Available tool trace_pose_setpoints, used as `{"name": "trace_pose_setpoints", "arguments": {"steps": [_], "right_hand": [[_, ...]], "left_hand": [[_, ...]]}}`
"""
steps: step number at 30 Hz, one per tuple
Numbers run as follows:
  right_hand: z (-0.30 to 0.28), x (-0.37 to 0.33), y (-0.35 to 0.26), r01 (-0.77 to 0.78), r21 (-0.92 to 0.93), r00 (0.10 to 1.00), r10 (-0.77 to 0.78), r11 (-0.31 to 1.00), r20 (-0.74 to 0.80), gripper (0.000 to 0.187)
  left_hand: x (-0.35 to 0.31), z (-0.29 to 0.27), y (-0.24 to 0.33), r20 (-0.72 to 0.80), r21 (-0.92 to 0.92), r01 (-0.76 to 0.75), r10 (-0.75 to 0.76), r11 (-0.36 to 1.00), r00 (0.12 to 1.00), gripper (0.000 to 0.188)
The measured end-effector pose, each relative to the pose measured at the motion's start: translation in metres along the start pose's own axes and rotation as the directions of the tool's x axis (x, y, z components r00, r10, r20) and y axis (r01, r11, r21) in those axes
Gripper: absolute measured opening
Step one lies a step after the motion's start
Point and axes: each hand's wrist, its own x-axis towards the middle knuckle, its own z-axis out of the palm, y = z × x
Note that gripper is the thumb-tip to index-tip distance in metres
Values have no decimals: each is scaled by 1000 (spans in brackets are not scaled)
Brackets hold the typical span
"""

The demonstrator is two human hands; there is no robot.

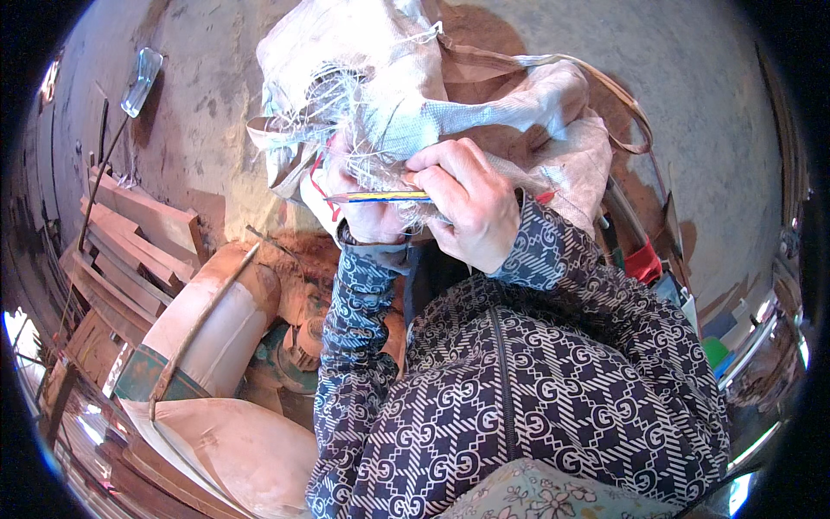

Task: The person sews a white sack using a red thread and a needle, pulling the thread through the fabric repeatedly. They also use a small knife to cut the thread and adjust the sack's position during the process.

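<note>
A white woven sack (346, 39) with a frayed edge of loose threads (333, 97) lies in front of me. My right hand (471, 203) is closed round a yellow-and-blue striped pencil (372, 197), its sharpened tip pointing left. The fingertips of that hand also meet the frayed cloth. Just left of it, my left hand (370, 221) is closed at the frayed sack edge, behind the pencil; its fingers are partly covered by threads. A red string (318, 186) hangs beside the left hand.
Wooden boards (143, 221) are stacked at the left, near a clear rectangular container (143, 80). A large white and green piece (216, 324) lies by my left arm. A beige strap (596, 73) loops off the sack. Something red (642, 262) lies at right.
</note>
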Motion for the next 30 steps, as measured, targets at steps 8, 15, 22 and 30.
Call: {"name": "trace_pose_setpoints", "arguments": {"steps": [8,15,22,30], "right_hand": [[-4,5,15,-8,100,999,4,995,47,18],[-25,18,33,-304,430,901,403,850,-160,15],[-32,28,39,-269,179,962,273,946,5,15],[-29,31,39,-275,176,960,280,945,-6,16]], "left_hand": [[4,27,3,-139,545,121,-53,829,989,30],[2,34,-1,-209,456,175,-86,873,974,33],[1,35,-2,-229,312,197,-128,929,965,25],[3,34,-7,-206,241,202,-153,949,967,33]]}}
